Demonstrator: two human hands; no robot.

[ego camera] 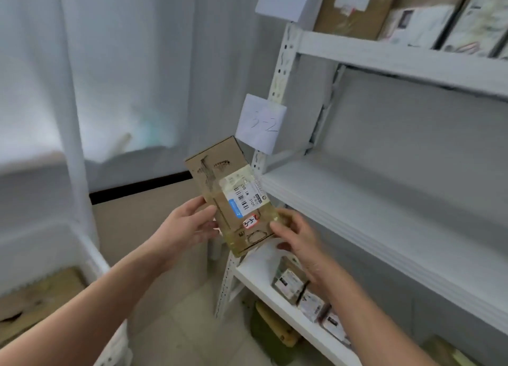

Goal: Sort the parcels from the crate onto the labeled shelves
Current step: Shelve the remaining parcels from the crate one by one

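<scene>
Seen from the head camera, a flat brown cardboard parcel (233,195) is held up at the centre of the frame, tilted so its top leans to the upper left. The left hand (189,222) grips the parcel's left edge, thumb on the front and fingers curled behind. The right hand (294,236) pinches the lower right corner, thumb on the front. A white shipping label (244,198) with a barcode covers the parcel's middle. Below it is a small red-edged sticker (251,221) that reads "3-3-8".

A white metal rack (277,71) fills the right half of the frame. A paper sign (261,124) on its post, just above the parcel, reads "3-2". The middle shelf (371,200) runs from the centre to the right edge. The top shelf (398,60), at upper right, carries cardboard boxes (354,11) standing side by side. The bottom shelf (261,272), under the right hand, carries small parcels (288,283) in a row.

A white crate (93,258) sits at lower left with cardboard (38,294) inside. A pale curtain (123,63) hangs at upper left.
</scene>
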